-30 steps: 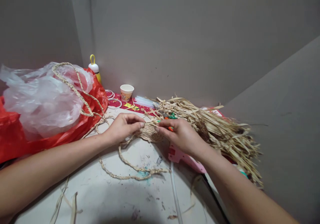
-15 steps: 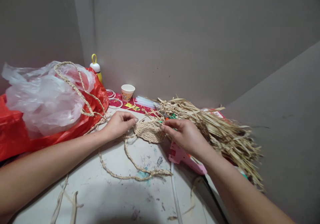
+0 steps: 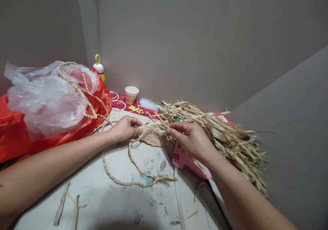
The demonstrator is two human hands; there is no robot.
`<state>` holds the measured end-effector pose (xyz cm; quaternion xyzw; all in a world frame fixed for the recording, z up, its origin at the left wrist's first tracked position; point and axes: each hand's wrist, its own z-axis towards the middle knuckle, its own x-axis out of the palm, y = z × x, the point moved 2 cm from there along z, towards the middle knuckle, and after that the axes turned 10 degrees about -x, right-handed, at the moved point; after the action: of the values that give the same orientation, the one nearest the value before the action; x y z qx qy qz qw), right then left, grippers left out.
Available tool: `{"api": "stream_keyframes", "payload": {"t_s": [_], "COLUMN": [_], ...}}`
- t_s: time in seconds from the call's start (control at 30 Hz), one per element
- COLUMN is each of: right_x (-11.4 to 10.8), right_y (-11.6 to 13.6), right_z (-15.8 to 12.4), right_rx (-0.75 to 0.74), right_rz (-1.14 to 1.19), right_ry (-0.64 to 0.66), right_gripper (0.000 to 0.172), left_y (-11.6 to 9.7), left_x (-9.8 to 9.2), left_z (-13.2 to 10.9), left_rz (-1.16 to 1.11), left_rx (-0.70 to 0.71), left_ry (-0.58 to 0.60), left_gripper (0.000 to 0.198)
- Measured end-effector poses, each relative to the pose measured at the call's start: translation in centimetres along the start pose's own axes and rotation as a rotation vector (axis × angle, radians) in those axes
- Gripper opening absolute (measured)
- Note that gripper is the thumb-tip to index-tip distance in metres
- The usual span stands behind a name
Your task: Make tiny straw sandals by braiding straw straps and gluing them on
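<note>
A small coiled disc of braided straw [image 3: 153, 135] lies on the white table [image 3: 115, 202]. My left hand [image 3: 125, 128] pinches its left edge, where the braided straw rope [image 3: 133, 175] joins it. My right hand [image 3: 191, 138] has its fingers closed on the disc's right edge. The rope loops across the table in front of the disc and runs up over the plastic bags on the left. Under my right hand lies a pink glue gun [image 3: 188, 161].
A red bag with clear plastic [image 3: 48, 103] fills the left. A heap of loose straw strips [image 3: 225, 134] lies at the right. At the back stand a paper cup [image 3: 131, 94], a white-and-yellow bottle [image 3: 99, 69] and white rings [image 3: 116, 102]. Grey walls enclose the corner.
Both hands have shifted on the disc: the left slid from its top to its left edge, the right to its right edge. The rope loop on the table moved slightly.
</note>
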<state>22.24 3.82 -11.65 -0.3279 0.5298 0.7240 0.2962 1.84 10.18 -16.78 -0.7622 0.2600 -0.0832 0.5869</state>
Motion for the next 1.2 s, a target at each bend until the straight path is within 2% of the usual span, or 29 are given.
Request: {"api": "stream_keyframes", "payload": {"t_s": [0.23, 0.43, 0.6, 0.7, 0.8, 0.9, 1.07, 1.2], "right_x": [-3.5, -7.4, -9.8, -10.5, -10.4, -9.4, -8.2, -8.5], "right_y": [2.8, 7.4, 12.5, 14.5, 14.8, 13.8, 11.9, 11.6], "right_z": [-1.2, -1.9, -0.4, 0.3, -0.2, -1.3, -2.0, -2.4], "right_rx": [-0.033, -0.163, -0.335, -0.408, -0.525, -0.749, -0.819, -0.825], "right_rz": [0.222, 0.522, 0.435, 0.385, 0.486, 0.672, 0.728, 0.685], "right_ry": [-0.115, -0.140, -0.021, -0.038, -0.109, -0.052, -0.042, -0.001], "right_gripper": [0.022, 0.015, 0.015, 0.018, 0.015, 0.016, 0.012, 0.014], "left_y": [-2.5, -6.5, -8.8, -9.5, -10.1, -10.5, -11.0, -11.4], "left_x": [-2.1, -3.3, -3.8, -4.3, -4.7, -4.8, -4.3, -3.6], "left_z": [-1.5, -5.2, -8.8, -10.2, -11.7, -13.2, -15.0, -15.7], "left_rz": [-0.381, -0.311, -0.293, -0.332, -0.338, -0.328, -0.319, -0.294], "left_rx": [0.129, 0.351, 0.484, 0.524, 0.593, 0.639, 0.678, 0.680], "left_ry": [-0.017, -0.057, -0.134, -0.130, -0.184, -0.212, -0.235, -0.240], "left_gripper": [0.006, 0.017, 0.017, 0.017, 0.014, 0.014, 0.014, 0.014]}}
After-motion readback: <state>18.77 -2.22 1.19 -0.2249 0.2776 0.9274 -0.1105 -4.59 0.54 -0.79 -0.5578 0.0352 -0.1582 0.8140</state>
